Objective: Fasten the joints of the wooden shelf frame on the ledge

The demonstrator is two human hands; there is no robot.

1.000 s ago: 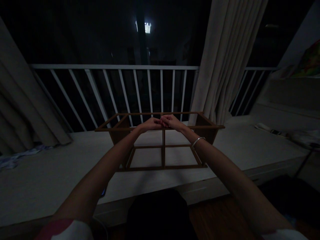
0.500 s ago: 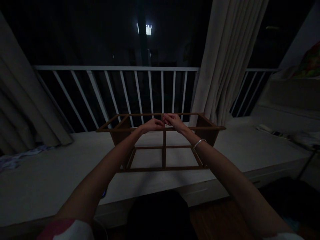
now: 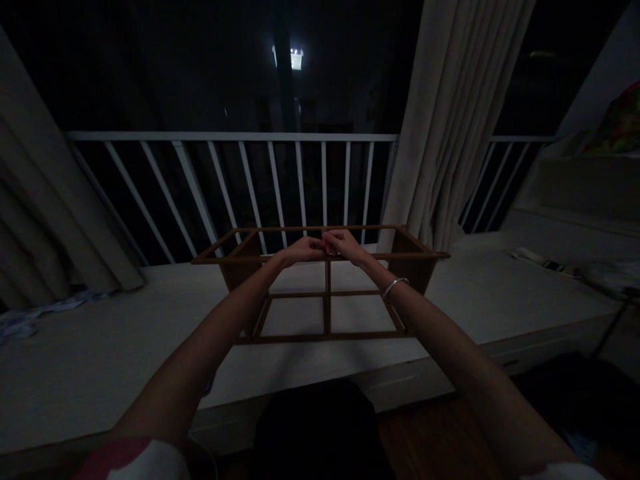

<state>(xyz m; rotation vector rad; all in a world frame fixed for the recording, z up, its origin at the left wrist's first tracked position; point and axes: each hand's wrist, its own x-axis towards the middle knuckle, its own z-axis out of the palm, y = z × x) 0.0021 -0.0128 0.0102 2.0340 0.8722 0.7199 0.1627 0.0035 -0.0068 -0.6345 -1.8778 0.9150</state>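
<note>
A brown wooden frame [image 3: 280, 339] with crossbars and side panels stands on a pale ledge. Above the middle of its top front bar, my left hand [image 3: 306, 249] and my right hand [image 3: 343, 244] meet, fingertips close together. Fingers of both hands are curled in a pinch where the upright centre bar joins the top. Whatever lies between the fingertips is too small and dark to make out. A silver bangle [image 3: 396, 287] circles my right wrist.
The pale ledge [image 3: 150, 347] runs across below the window. Behind the frame stands a white railing [image 3: 235, 137], with beige curtains [image 3: 450, 120] at both sides. A dark phone-like object [image 3: 208, 387] lies by my left forearm. Bundled cloth [image 3: 25, 323] sits at far left.
My right hand has dropped slightly and moved a little left, its fingertips now lower against the top bar by my left hand. The left hand and the wooden frame look nearly unchanged.
</note>
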